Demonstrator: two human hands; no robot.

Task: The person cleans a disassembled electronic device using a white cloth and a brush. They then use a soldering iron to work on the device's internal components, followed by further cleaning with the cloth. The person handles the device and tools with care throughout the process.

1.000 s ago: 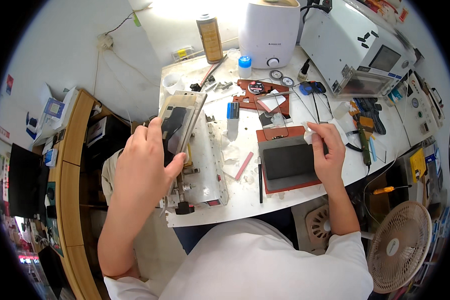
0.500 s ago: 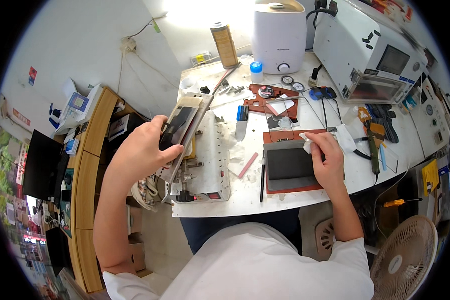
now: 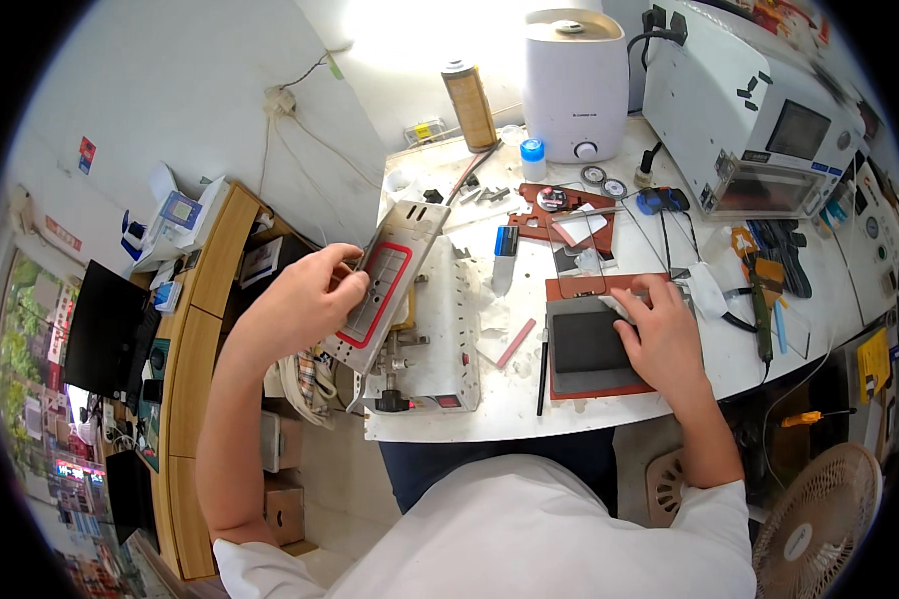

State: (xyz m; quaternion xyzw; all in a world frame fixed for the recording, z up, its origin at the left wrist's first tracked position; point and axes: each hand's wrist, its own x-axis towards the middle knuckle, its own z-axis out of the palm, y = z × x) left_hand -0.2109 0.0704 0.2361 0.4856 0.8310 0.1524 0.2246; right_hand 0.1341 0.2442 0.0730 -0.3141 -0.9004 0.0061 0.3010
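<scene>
My left hand (image 3: pixel 315 299) is at the tilted metal plate (image 3: pixel 402 250), fingers drawn together beside the red rectangular rim (image 3: pixel 398 262) on its face. What the fingers hold is mostly hidden; only a thin dark edge shows near them. The plate leans on a metal bench machine (image 3: pixel 449 339) with knobs and a perforated side. My right hand (image 3: pixel 662 324) is closed on a small crumpled white wipe (image 3: pixel 617 307), over the upper right of a black flat pad (image 3: pixel 586 342). That pad lies on a grey sheet above a reddish-brown mat (image 3: pixel 624 391).
A black pen-like tool (image 3: pixel 542 374) and a pink strip (image 3: pixel 515 342) lie left of the mat. Behind are a blue-capped bottle (image 3: pixel 533 162), a tall can (image 3: pixel 469 108), a white humidifier (image 3: pixel 574 95) and a boxy machine (image 3: pixel 759 125). Pliers (image 3: pixel 734 311) lie right. A fan (image 3: pixel 819 519) stands lower right.
The dark flat device on the tilted plate has come off its face, baring the red rim. My left fingers have drawn together. My right hand has turned palm-down over the black pad.
</scene>
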